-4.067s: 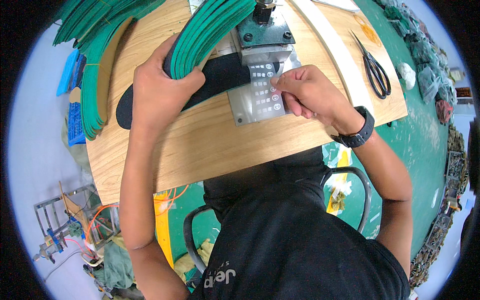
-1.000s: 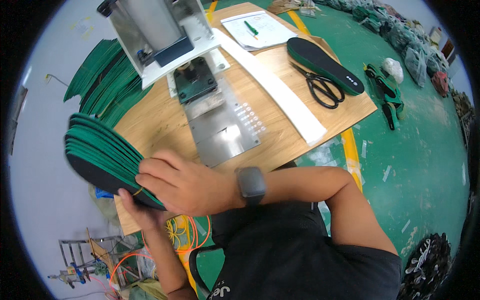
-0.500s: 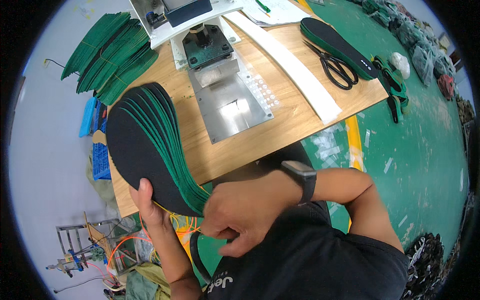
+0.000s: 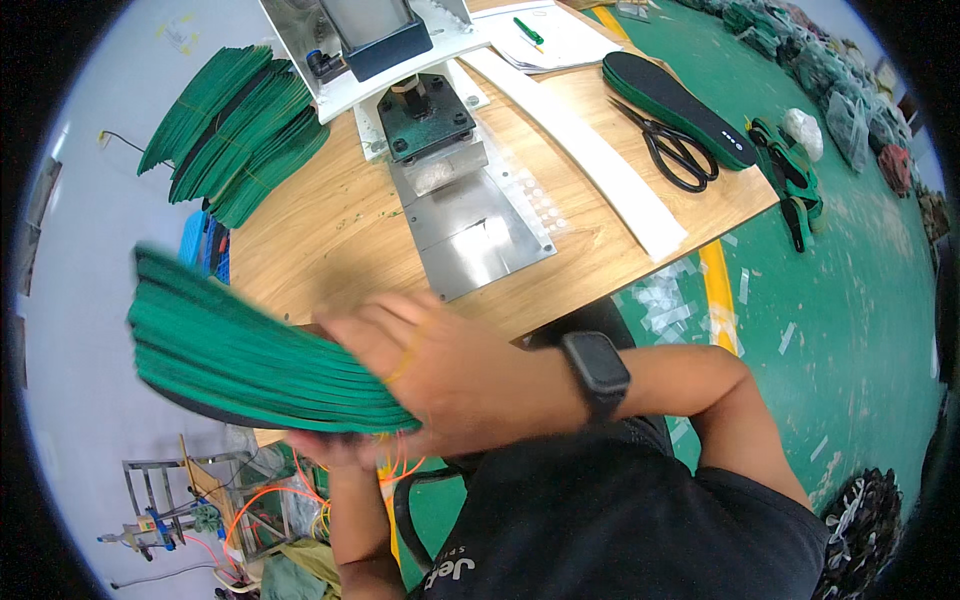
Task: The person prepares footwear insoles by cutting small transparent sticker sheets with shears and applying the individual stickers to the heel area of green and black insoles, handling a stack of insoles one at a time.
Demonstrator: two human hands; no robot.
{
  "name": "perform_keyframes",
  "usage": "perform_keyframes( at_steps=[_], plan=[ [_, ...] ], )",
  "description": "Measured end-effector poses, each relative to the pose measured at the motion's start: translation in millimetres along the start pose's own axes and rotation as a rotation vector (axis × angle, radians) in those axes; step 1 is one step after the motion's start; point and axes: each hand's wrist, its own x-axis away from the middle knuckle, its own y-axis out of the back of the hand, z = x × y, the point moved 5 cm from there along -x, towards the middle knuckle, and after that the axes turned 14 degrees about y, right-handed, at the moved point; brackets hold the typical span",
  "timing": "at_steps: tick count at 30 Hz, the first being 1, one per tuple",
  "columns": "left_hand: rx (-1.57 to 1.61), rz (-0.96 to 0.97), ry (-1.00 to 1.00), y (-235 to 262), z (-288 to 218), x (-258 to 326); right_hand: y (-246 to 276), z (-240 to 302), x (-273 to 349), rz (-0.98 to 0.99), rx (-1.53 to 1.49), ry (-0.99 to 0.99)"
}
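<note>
A thick stack of green and black shoe insoles (image 4: 240, 350) hangs tilted on its side over the table's near left edge, its layered green edges toward me. Beneath it, my left hand (image 4: 330, 447) grips the stack, with most of its fingers hidden. My right hand (image 4: 440, 365), blurred by motion, is wrapped over the stack's right end. Across the right fingers runs a thin yellow rubber band (image 4: 402, 366). On that wrist sits a dark watch (image 4: 597, 365).
A press with a metal plate (image 4: 485, 240) stands mid-table. Banded insole bundles (image 4: 235, 130) lie at far left. White strip (image 4: 590, 150), scissors (image 4: 675, 150), a single insole (image 4: 680, 110) and papers with a green pen (image 4: 528, 30) lie rightward. Orange hoses (image 4: 270, 490) hang below.
The insole stack has swung from pointing away to pointing left, turning its layered edges toward me. My right hand has moved up over its end, and the yellow band now shows across the fingers.
</note>
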Motion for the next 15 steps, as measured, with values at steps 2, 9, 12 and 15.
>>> perform_keyframes(
  at_steps=[2,9,12,15],
  plan=[
    [-0.023,-0.255,-0.03,0.4,-4.7,-4.6,10.5,-11.6,-7.8,0.174,-0.007,-0.095],
    [-1.052,0.527,-0.223,-18.4,-42.5,-61.3,-1.2,-70.8,20.1,0.671,0.149,-0.133],
    [-1.295,0.486,-0.02,3.9,-5.5,-63.7,16.7,-82.9,29.5,0.605,0.149,-0.139],
    [-1.38,0.477,-0.198,10.4,-18.5,-67.5,48.3,-86.1,44.4,0.599,0.307,-0.232]
  ],
)
